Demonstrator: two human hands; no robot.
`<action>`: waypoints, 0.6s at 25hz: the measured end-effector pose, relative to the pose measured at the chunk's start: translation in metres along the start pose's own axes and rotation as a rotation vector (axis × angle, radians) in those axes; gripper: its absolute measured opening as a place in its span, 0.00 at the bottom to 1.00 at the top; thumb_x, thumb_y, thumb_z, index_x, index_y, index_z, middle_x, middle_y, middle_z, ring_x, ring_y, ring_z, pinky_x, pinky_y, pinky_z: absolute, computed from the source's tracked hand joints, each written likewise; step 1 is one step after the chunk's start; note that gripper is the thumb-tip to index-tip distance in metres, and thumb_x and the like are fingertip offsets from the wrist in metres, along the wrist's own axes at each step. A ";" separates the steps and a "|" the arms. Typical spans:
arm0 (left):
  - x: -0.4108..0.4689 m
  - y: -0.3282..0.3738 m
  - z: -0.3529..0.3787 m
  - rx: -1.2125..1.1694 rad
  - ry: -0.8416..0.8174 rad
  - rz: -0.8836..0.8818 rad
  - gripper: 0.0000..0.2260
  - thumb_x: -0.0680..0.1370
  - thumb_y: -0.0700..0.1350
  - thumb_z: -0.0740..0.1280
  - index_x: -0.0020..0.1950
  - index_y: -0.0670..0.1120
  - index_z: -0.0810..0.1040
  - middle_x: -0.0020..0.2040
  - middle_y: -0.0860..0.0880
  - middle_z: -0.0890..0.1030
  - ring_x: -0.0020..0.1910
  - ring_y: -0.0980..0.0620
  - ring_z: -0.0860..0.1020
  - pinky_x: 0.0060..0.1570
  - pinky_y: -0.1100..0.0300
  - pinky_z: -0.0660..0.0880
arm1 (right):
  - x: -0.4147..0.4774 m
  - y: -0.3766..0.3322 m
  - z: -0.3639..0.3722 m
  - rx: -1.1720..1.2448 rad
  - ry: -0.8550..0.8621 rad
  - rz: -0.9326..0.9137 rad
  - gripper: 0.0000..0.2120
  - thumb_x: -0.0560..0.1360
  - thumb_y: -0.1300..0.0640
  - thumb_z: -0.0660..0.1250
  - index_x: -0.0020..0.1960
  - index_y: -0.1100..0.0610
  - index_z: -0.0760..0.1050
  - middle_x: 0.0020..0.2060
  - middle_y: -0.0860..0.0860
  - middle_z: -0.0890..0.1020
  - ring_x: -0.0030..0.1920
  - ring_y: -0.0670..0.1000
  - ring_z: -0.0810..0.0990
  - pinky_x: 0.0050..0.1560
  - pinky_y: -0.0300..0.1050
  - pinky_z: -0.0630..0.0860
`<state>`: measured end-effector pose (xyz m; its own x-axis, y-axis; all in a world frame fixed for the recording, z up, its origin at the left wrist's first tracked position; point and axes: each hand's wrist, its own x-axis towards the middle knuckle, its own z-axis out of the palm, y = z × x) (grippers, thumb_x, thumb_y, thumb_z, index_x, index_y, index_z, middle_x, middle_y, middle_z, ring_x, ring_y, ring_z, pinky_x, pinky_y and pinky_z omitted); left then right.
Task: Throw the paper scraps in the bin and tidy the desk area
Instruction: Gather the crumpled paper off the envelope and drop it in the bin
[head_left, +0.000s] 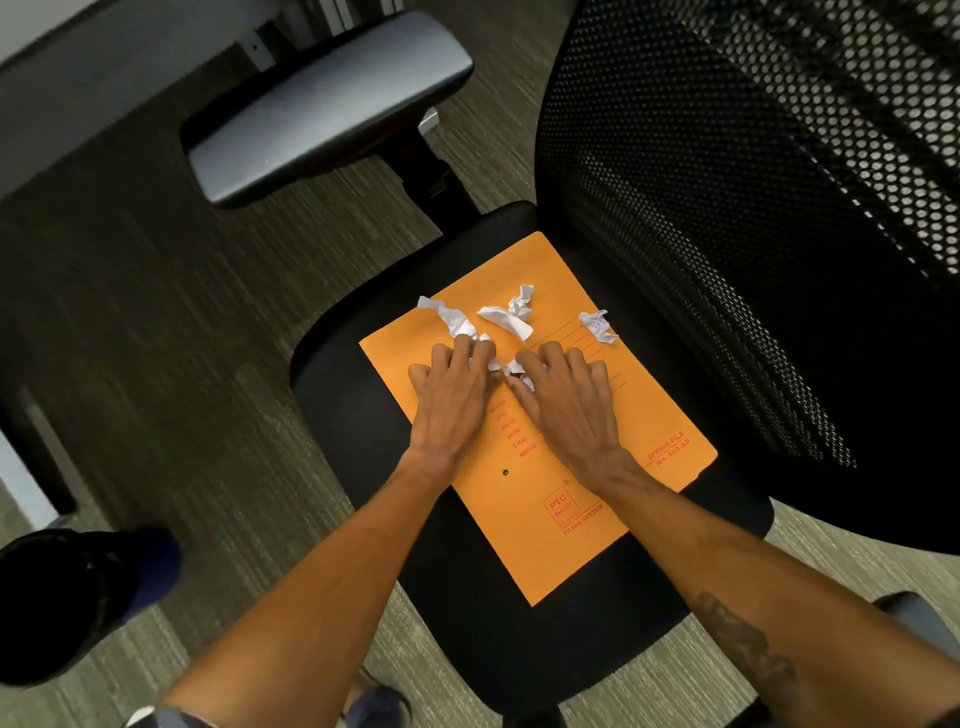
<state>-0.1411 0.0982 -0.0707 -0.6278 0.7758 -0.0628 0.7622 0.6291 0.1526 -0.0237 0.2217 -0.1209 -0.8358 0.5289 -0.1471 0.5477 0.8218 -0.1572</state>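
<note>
An orange file folder (540, 499) lies on the black seat (343, 415) of an office chair. Several crumpled white paper scraps rest on its far half: one at the left (453, 317), one in the middle (511, 318), one at the right (597, 325). My left hand (451, 399) and my right hand (563, 400) lie side by side on the folder, fingers curled over more scraps (511, 370) between them. How firmly either hand grips the paper is hidden by the fingers.
The chair's mesh backrest (753, 208) rises at the right and a grey armrest (322, 109) sticks out at the upper left. A black bin (62, 597) stands on the carpet at the lower left. A desk edge (78, 62) runs along the top left.
</note>
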 end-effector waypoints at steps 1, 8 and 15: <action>0.001 0.001 0.001 0.025 0.002 0.014 0.11 0.83 0.47 0.51 0.58 0.50 0.71 0.53 0.48 0.72 0.45 0.49 0.68 0.40 0.52 0.62 | -0.001 0.001 -0.002 0.009 -0.007 -0.017 0.17 0.83 0.39 0.50 0.62 0.47 0.69 0.56 0.47 0.74 0.53 0.52 0.76 0.50 0.52 0.75; -0.002 0.005 -0.006 -0.065 -0.096 0.004 0.12 0.84 0.50 0.51 0.55 0.46 0.72 0.50 0.46 0.74 0.42 0.50 0.66 0.42 0.52 0.65 | -0.011 -0.011 -0.034 0.175 0.143 -0.135 0.06 0.79 0.55 0.68 0.47 0.57 0.74 0.39 0.52 0.77 0.32 0.50 0.76 0.28 0.45 0.73; -0.015 -0.002 -0.038 -0.326 -0.119 -0.206 0.10 0.85 0.51 0.54 0.57 0.48 0.71 0.54 0.48 0.73 0.50 0.50 0.70 0.54 0.50 0.70 | -0.015 -0.019 -0.055 0.556 0.083 0.165 0.07 0.78 0.55 0.68 0.47 0.59 0.76 0.40 0.52 0.79 0.39 0.54 0.79 0.41 0.52 0.77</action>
<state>-0.1389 0.0838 -0.0327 -0.7248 0.6473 -0.2359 0.5203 0.7388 0.4284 -0.0235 0.2099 -0.0617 -0.7254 0.6740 -0.1396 0.5897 0.5040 -0.6311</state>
